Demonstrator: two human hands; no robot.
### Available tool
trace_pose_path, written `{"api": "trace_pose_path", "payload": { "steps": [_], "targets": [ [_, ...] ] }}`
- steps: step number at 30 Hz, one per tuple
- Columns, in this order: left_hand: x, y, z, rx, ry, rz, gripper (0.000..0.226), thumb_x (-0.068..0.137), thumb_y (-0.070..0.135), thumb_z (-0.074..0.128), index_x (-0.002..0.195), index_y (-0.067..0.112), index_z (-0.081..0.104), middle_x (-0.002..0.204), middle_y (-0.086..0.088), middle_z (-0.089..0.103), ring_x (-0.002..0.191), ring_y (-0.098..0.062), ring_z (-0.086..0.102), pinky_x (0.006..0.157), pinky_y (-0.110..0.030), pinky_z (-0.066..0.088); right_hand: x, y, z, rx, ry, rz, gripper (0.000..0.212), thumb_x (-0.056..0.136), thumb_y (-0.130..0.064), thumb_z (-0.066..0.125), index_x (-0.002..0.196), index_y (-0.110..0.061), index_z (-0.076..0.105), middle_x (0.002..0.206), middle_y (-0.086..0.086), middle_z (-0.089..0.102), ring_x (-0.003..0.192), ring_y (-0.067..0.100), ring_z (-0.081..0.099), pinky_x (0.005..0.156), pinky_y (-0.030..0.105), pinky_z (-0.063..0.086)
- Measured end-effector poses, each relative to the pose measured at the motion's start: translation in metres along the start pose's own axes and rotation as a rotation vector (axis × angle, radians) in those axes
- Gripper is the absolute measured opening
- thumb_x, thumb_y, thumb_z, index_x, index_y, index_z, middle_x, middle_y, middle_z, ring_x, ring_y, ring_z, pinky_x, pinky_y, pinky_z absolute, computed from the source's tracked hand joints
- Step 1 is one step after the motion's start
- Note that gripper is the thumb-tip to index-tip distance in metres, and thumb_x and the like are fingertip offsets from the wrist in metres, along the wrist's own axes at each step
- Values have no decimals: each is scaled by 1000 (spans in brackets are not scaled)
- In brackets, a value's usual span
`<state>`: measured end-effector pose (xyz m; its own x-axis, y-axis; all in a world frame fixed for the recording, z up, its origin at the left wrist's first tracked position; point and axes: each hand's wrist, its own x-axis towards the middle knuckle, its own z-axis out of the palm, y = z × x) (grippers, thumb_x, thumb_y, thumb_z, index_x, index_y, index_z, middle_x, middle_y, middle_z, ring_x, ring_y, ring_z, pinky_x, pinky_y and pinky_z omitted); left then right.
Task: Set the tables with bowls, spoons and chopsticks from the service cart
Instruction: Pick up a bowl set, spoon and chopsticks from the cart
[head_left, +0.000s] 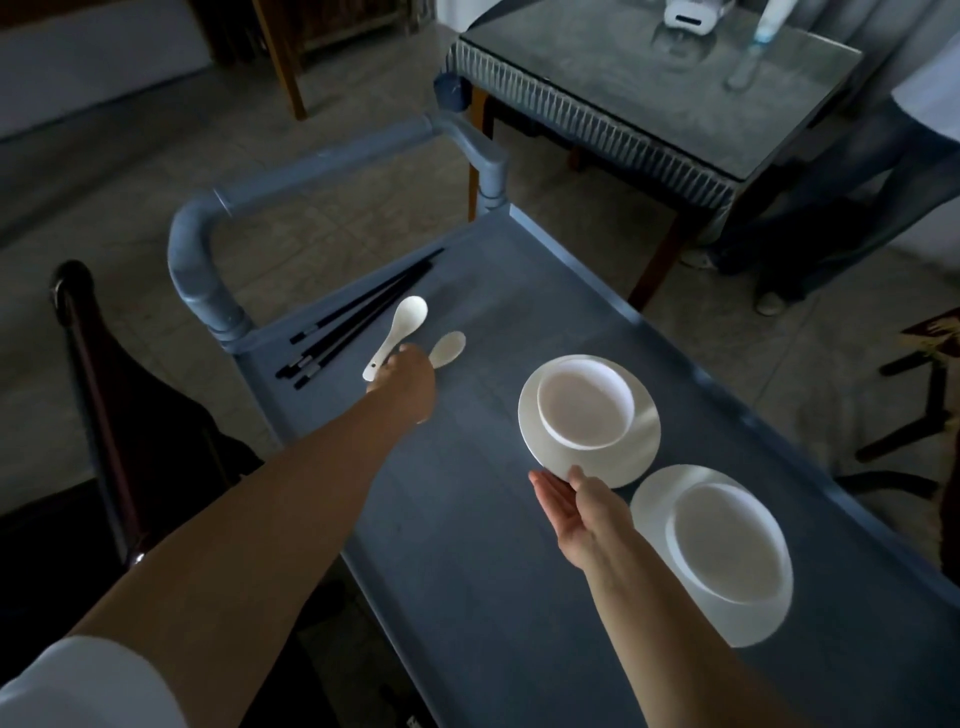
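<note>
A blue service cart (467, 545) fills the middle of the view. My left hand (410, 379) is closed on the handle of a white spoon (402, 325), lifted slightly off the cart. A second white spoon (449, 349) lies just right of it, partly hidden by my hand. Black chopsticks (363, 314) lie beside the cart's handle end. My right hand (569, 501) holds the near rim of a white plate (636, 447) that carries a white bowl (584, 402). Another plate with a bowl (727, 545) sits nearer on the right.
A glass-topped table (649, 78) with a fringed cloth stands beyond the cart. A person's legs (831, 197) are at its right. The cart's handle (322, 171) curves at the far end. A dark wooden chair (98, 374) is at the left.
</note>
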<state>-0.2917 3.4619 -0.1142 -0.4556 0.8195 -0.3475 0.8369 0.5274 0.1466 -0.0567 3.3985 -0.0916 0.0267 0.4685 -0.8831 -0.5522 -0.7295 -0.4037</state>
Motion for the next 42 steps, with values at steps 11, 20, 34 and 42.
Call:
{"api": "trace_pose_path", "payload": {
  "steps": [11, 20, 34, 42],
  "targets": [
    [11, -41, -29, -135, 273, -115, 38, 92, 17, 60, 123, 4, 43, 121, -17, 59, 110, -38, 61, 85, -46, 50, 11, -8, -23, -469, -141, -2, 24, 99, -9, 59, 103, 14, 59, 75, 25, 72, 66, 33, 74, 51, 32, 59],
    [28, -67, -33, -98, 280, -115, 32, 92, 1, 51, 120, 4, 36, 123, -21, 42, 102, -42, 61, 79, -47, 49, 15, -13, -23, -681, -169, -43, 25, 98, -11, 61, 103, 13, 60, 78, 28, 72, 66, 36, 73, 50, 32, 58],
    [30, -79, -16, 79, 292, -83, 33, 89, 2, 58, 120, 4, 46, 118, -14, 49, 93, -33, 64, 61, -36, 42, 17, -12, -25, -702, -184, -55, 26, 97, -12, 61, 101, 14, 61, 80, 28, 72, 65, 34, 73, 50, 31, 58],
    [36, -80, -17, 169, 272, -63, 33, 91, 6, 57, 122, 4, 47, 122, -14, 52, 100, -34, 64, 71, -39, 50, 19, -12, -27, -698, -185, -59, 26, 97, -13, 63, 103, 13, 62, 81, 29, 72, 67, 36, 73, 51, 32, 58]
  ]
}}
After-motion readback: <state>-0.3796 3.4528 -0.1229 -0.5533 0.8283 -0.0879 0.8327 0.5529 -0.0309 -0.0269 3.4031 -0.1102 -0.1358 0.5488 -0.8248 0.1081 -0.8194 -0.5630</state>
